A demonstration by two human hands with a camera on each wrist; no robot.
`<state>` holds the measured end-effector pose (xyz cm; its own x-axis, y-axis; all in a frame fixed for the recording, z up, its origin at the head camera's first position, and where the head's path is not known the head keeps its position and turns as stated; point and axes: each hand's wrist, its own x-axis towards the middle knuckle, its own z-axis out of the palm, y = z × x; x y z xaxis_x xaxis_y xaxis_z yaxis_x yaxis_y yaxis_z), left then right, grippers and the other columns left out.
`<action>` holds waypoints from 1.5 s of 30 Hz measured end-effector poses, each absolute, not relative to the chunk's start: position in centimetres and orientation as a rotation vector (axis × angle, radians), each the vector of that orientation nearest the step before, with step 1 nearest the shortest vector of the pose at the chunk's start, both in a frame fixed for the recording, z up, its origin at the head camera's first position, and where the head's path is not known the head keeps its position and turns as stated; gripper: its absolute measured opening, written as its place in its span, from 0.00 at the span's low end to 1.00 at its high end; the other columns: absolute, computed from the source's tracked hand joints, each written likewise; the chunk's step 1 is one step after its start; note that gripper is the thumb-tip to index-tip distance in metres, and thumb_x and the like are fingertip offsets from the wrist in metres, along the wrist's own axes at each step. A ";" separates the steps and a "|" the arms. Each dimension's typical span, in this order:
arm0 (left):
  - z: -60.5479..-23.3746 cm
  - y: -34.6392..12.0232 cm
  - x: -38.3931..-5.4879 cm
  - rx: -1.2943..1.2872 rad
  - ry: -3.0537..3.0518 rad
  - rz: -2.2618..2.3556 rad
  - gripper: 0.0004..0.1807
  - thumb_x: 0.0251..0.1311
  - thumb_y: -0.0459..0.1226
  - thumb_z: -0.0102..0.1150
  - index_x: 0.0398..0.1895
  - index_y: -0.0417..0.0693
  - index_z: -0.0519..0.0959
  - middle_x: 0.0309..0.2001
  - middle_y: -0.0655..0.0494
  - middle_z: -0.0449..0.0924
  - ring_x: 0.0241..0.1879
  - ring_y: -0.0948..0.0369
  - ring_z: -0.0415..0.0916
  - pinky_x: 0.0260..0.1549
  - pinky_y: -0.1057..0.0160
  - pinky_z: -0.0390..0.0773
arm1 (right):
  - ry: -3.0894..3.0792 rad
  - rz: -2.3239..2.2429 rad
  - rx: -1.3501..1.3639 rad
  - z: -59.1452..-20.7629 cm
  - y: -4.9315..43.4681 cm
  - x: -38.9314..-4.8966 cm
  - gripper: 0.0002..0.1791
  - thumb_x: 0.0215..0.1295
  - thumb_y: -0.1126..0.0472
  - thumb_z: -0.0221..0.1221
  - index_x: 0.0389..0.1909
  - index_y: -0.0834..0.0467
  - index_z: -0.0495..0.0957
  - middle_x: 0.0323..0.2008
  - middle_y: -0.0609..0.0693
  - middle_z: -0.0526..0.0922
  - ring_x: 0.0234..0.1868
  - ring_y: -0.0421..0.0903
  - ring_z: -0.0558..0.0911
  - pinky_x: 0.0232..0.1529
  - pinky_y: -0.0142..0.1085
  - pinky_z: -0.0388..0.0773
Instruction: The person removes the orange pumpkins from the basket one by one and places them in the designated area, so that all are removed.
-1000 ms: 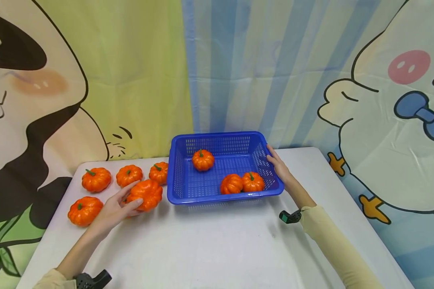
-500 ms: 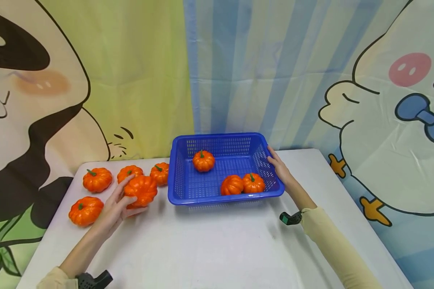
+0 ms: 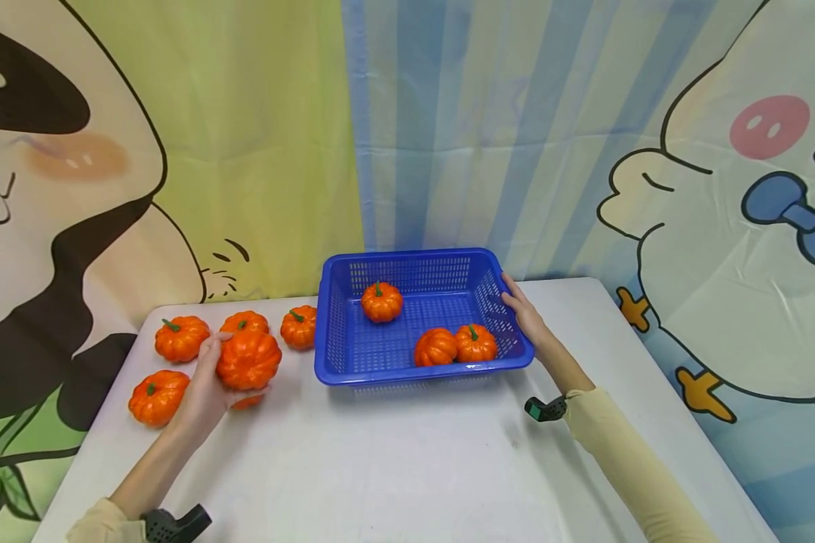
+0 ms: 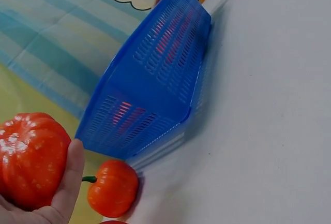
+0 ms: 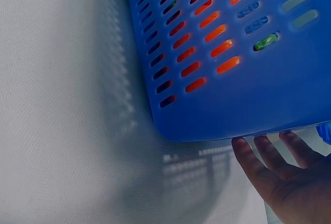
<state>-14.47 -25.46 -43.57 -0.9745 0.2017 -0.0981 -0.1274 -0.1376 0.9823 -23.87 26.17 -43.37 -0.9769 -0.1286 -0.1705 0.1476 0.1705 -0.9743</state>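
Observation:
My left hand (image 3: 207,392) holds an orange toy pumpkin (image 3: 248,360) above the table's left side, its ribbed face turned up. In the left wrist view a finger lies along that pumpkin's side. Partly hidden below it is another pumpkin (image 3: 247,403). A blue plastic basket (image 3: 421,377) stands mid-table with three small pumpkins inside, one at the back left (image 3: 382,302) and a pair near the front right. My right hand (image 3: 531,320) touches the basket's right end from outside. In the right wrist view its fingers (image 5: 258,169) are fairly straight against the basket; the thumb is hidden.
More pumpkins lie on the white table (image 3: 407,467) left of the basket: two near the left edge (image 3: 181,338), one behind the held pumpkin (image 3: 244,322), one beside the basket (image 3: 299,327). A cartoon-printed curtain (image 3: 441,128) hangs behind the table.
My left hand has drawn the held pumpkin leftward, away from the basket, and turned it in its fingers. The right hand and the basket have stayed put.

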 end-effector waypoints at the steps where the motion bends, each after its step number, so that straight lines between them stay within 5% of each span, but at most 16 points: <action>1: -43.6 -25.4 -14.5 0.070 1.919 2.212 0.16 0.74 0.58 0.25 0.57 0.67 0.50 0.61 0.66 0.48 0.53 0.68 0.69 0.43 0.47 0.84 | 2.234 -1.890 0.022 -43.2 26.1 -23.8 0.32 0.78 0.56 0.36 0.78 0.47 0.37 0.79 0.51 0.33 0.79 0.56 0.38 0.78 0.55 0.34; 6: -43.4 -25.1 -14.5 -0.007 1.973 2.180 0.16 0.74 0.57 0.30 0.57 0.67 0.51 0.59 0.66 0.50 0.52 0.67 0.69 0.42 0.44 0.84 | 2.252 -1.866 0.030 -43.0 26.0 -23.7 0.32 0.78 0.55 0.35 0.78 0.46 0.38 0.79 0.51 0.34 0.79 0.57 0.39 0.77 0.55 0.35; 14: -43.2 -25.1 -14.3 0.014 1.976 2.106 0.32 0.74 0.54 0.32 0.74 0.54 0.42 0.57 0.68 0.60 0.50 0.74 0.72 0.46 0.68 0.82 | 2.255 -1.868 0.016 -43.1 26.0 -23.7 0.32 0.78 0.55 0.35 0.78 0.47 0.37 0.79 0.52 0.33 0.79 0.57 0.38 0.77 0.56 0.35; 22: -43.6 -25.1 -14.3 -0.035 1.991 1.982 0.35 0.73 0.53 0.39 0.73 0.43 0.47 0.55 0.72 0.67 0.50 0.76 0.71 0.50 0.78 0.76 | 2.253 -1.874 0.002 -43.2 26.0 -23.8 0.32 0.78 0.55 0.35 0.78 0.48 0.37 0.79 0.52 0.33 0.79 0.57 0.38 0.77 0.55 0.35; 25: -44.0 -24.9 -14.2 -0.017 2.202 1.778 0.37 0.73 0.54 0.38 0.75 0.44 0.47 0.61 0.62 0.67 0.54 0.69 0.70 0.53 0.72 0.76 | 2.252 -1.874 0.006 -43.2 26.0 -23.8 0.32 0.78 0.55 0.35 0.78 0.48 0.37 0.79 0.52 0.33 0.79 0.57 0.39 0.77 0.55 0.35; 31: -44.8 -24.4 -14.0 -0.059 2.437 1.429 0.42 0.66 0.55 0.52 0.74 0.45 0.47 0.72 0.36 0.49 0.68 0.42 0.52 0.64 0.33 0.61 | 2.253 -1.867 0.013 -43.2 26.1 -23.7 0.32 0.78 0.55 0.36 0.78 0.47 0.37 0.79 0.52 0.33 0.79 0.57 0.38 0.78 0.55 0.35; 35: -45.3 -23.8 -13.8 -0.010 2.523 1.324 0.47 0.60 0.55 0.60 0.71 0.41 0.47 0.70 0.34 0.52 0.68 0.38 0.53 0.65 0.30 0.57 | 2.254 -1.863 0.019 -43.1 26.2 -23.7 0.32 0.78 0.55 0.35 0.78 0.47 0.37 0.79 0.52 0.33 0.79 0.57 0.39 0.77 0.55 0.35; 45: -46.6 -21.5 -14.0 0.079 2.782 0.923 0.58 0.51 0.65 0.61 0.73 0.38 0.49 0.65 0.31 0.55 0.61 0.34 0.63 0.52 0.31 0.72 | 2.244 -1.876 0.010 -43.4 26.2 -24.0 0.32 0.78 0.55 0.36 0.78 0.46 0.37 0.79 0.51 0.33 0.79 0.56 0.38 0.77 0.55 0.34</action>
